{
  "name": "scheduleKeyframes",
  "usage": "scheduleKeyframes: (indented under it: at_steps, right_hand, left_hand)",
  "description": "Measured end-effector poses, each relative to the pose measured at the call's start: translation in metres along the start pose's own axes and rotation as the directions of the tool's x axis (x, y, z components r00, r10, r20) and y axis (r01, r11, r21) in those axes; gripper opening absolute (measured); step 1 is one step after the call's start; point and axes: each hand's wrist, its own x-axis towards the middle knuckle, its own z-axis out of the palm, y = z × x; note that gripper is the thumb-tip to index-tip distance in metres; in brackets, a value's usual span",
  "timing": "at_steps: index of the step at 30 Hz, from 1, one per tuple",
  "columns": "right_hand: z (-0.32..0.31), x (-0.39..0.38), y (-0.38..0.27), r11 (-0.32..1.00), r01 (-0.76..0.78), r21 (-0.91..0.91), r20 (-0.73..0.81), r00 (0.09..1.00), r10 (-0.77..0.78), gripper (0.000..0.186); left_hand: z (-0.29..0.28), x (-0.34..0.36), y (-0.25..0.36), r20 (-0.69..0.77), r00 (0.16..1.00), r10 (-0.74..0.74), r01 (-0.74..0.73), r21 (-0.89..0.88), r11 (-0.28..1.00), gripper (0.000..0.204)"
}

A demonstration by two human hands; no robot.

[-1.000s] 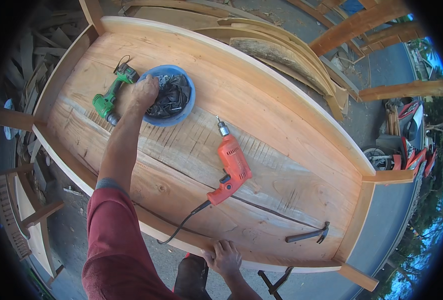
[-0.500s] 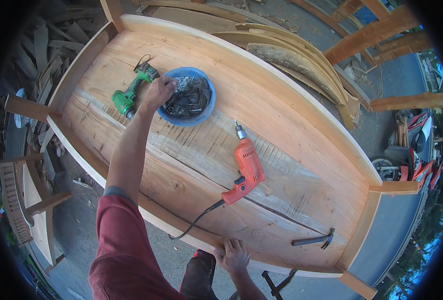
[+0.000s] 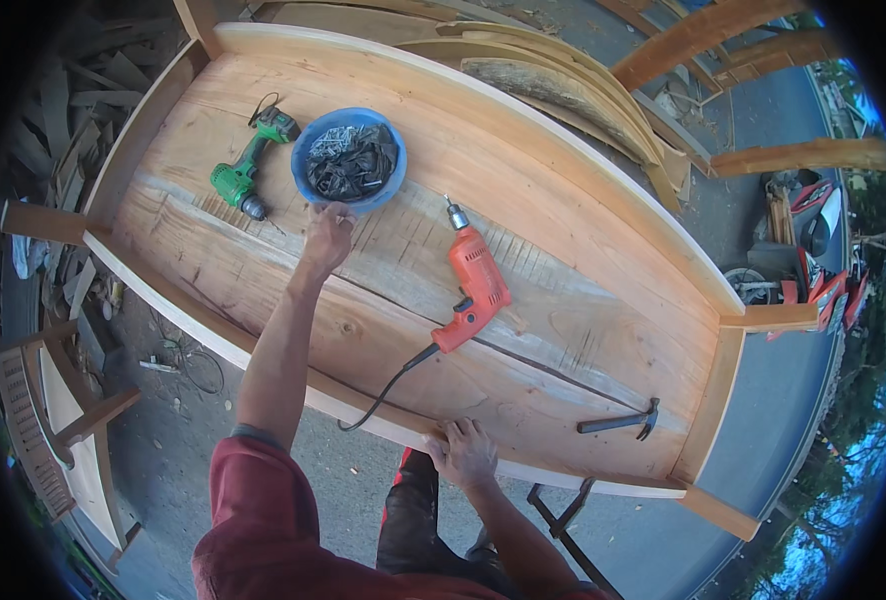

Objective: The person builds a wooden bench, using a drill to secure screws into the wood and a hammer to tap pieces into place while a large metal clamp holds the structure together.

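Note:
My left hand (image 3: 329, 240) is over the wooden panel, just below the blue bowl (image 3: 400, 180). Its fingers are closed, and whatever they may hold is too small to make out. Loose screws (image 3: 335, 140) and a crumpled black plastic bag (image 3: 355, 170) fill the bowl. Left of it lies a green cordless drill (image 3: 251, 160). My right hand (image 3: 463, 452) rests on the near side board (image 3: 383, 425), fingers lying apart over its top edge. A corded red drill (image 3: 478, 280) lies between my hands, its chuck toward the far side.
The framed wooden panel (image 3: 553, 330) has legs sticking out at its corners. A hammer (image 3: 620, 418) lies near its right end. Curved planks (image 3: 563, 90) lean beyond the far board. Scrap wood (image 3: 53, 110) is piled at left, above a wooden chair (image 3: 73, 420). A motorbike (image 3: 798, 260) stands at right.
My left hand has come out of the bowl and back toward me, its fingers closed. My right hand stays on the near board. The whole view has shifted slightly.

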Motion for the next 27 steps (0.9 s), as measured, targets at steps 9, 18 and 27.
scheduleKeyframes:
  at_steps: [9, 18, 27]
  right_hand:
    - [0.000, -0.003, 0.006, 0.999, 0.016, -0.035, -0.011, 1.000, -0.016, 0.041]
    - [-0.007, -0.014, 0.013, 0.988, -0.122, 0.100, 0.052, 0.992, 0.117, 0.044]
    - [-0.013, -0.013, 0.014, 0.963, -0.192, 0.188, 0.132, 0.977, 0.169, 0.042]
  left_hand:
    - [0.059, 0.088, -0.054, -0.074, 0.955, -0.289, 0.240, -0.385, 0.891, 0.021]
    - [0.142, 0.136, 0.001, -0.187, 0.944, 0.271, -0.151, 0.483, 0.862, 0.014]
    - [0.149, 0.159, 0.106, 0.329, 0.942, -0.071, -0.103, 0.482, 0.870, 0.020]
